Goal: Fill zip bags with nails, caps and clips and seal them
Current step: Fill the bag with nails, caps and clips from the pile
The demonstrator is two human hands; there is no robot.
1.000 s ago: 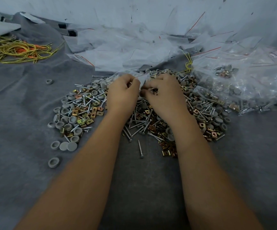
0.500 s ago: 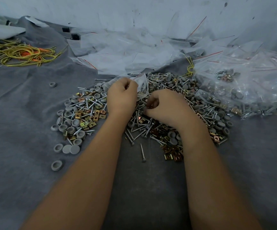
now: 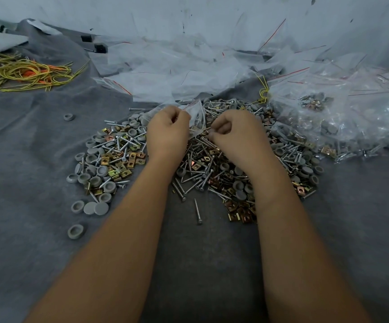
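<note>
A wide heap of silver nails (image 3: 198, 180), grey round caps (image 3: 95, 178) and brass square clips (image 3: 128, 159) lies on the grey cloth. Over its far middle my left hand (image 3: 167, 131) grips a small clear zip bag (image 3: 197, 117) with a red strip, held up by its top edge. My right hand (image 3: 237, 131) hovers just right of the bag with curled fingers pinching small pieces from the heap; what they are is hidden by the fingers.
Empty clear zip bags (image 3: 170, 66) are piled at the back against the wall. Filled bags (image 3: 342, 117) lie heaped at the right. A bundle of yellow and orange wire ties (image 3: 25, 73) sits far left. Stray caps (image 3: 75, 230) lie near the left.
My right hand has come away from the bag's mouth, down and right onto the heap. My left hand keeps holding the bag in nearly the same place.
</note>
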